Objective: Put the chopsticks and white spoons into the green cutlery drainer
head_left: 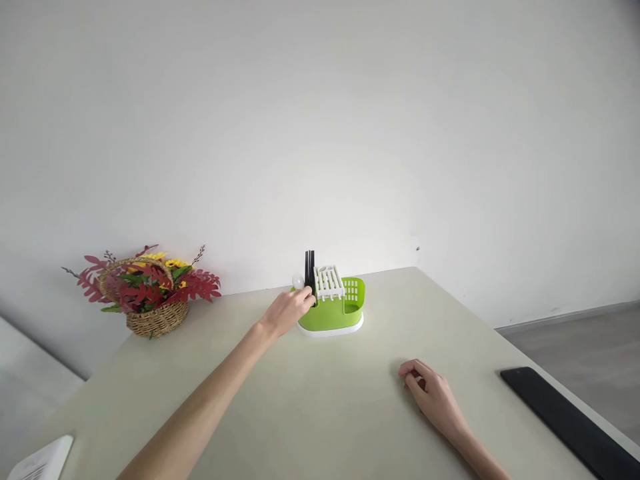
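Clearly, in the head view, a green utensil caddy (pixel 327 319) stands at the far middle of the table (pixel 310 407), right of the wicker flower basket (pixel 159 320). It has an oval white base (pixel 334 333), a white slotted rack (pixel 329 283) on top and a grid-pierced right end. Slim black chopsticks (pixel 309 263) rise upright at its left. The left hand's (pixel 287 312) fingertips meet them; whether they grip, I cannot tell. The right hand (pixel 434 393) is nearer, fingers loosely curled, slightly apart from the thumb.
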A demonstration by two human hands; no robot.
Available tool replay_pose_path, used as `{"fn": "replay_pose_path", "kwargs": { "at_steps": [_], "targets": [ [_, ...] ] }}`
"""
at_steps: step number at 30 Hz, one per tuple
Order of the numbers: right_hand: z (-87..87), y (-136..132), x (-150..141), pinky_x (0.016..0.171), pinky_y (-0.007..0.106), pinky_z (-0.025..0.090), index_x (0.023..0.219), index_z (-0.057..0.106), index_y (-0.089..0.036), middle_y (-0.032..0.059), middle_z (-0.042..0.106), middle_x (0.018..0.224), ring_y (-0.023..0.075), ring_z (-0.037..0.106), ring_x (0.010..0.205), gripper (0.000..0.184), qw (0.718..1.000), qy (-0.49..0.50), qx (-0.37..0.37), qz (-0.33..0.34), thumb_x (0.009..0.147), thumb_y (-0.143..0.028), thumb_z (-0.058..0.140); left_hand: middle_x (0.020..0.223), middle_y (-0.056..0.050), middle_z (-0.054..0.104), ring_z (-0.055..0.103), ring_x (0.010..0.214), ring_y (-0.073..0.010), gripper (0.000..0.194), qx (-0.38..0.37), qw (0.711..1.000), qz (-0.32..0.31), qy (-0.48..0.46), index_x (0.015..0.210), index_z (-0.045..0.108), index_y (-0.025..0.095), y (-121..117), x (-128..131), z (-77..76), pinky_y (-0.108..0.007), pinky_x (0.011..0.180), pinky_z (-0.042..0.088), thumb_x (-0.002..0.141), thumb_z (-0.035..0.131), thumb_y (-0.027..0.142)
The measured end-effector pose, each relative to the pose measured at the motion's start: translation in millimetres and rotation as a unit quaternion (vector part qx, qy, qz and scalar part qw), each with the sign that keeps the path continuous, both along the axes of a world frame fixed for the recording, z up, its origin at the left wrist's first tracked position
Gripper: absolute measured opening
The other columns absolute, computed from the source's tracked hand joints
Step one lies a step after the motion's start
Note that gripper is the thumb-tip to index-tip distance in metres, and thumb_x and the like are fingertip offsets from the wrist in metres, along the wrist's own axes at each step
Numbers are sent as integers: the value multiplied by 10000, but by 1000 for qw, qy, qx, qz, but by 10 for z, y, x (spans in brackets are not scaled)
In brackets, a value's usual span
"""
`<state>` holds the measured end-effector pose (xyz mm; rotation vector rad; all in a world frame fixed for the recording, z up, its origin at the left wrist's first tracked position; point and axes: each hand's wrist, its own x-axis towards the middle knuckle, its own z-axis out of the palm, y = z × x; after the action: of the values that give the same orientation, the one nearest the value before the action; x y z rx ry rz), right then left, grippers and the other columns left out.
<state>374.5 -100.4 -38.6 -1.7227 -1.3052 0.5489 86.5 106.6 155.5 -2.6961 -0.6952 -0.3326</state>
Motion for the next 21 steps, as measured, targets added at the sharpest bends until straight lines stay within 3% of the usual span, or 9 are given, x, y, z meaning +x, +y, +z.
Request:
{"fn": "replay_pose_path", "kwargs": {
  "at_steps": [5, 11, 15, 18, 21],
  "targets": [
    [19, -9, -18, 619, 290, 471, 871, 659, -263, -15, 667, 743, 177, 579, 595, 256, 1000, 0, 1, -1, 910, -402, 447, 1000, -66, 671, 661, 744, -158, 338, -13, 1000, 9, -5, 945, 688, 193, -22, 44, -35, -257, 636, 480, 924, 444, -40],
    [31, -14, -17, 619, 284, 468, 865, 664, -265, -17, 665, 749, 174, 566, 597, 252, 1000, 1, 4, -2, 903, -393, 451, 1071, -65, 690, 686, 751, -168, 158, -36, 999, 19, -34, 1060, 700, 210, -64, -10, 8, -267, 665, 493, 1015, 549, 221],
    [12, -15, -2, 623, 291, 474, 877, 662, -254, -2, 671, 757, 181, 587, 611, 256, 1000, 4, -1, 3, 900, -398, 452, 1215, -71, 673, 692, 765, -158, 287, -57, 990, 31, -124, 1223, 649, 247, -142, -179, 0, -268, 702, 509, 1021, 564, 433],
    [12, -15, 1, 623, 294, 481, 872, 654, -253, 1, 670, 749, 185, 598, 618, 255, 1000, 5, -2, 1, 902, -398, 447, 1287, -94, 625, 696, 922, -178, 289, -70, 966, 48, -246, 1228, 615, 248, -223, -345, -184, -301, 839, 539, 1063, 455, 424],
    [1, -14, 7, 624, 296, 486, 868, 654, -257, -4, 665, 746, 183, 596, 612, 264, 1000, -1, -4, 0, 909, -403, 439, 1325, -138, 578, 569, 1296, -262, 281, -79, 924, 82, -364, 1210, 595, 224, -271, -529, -555, -441, 1093, 467, 1067, 414, 385]
  ]
}}
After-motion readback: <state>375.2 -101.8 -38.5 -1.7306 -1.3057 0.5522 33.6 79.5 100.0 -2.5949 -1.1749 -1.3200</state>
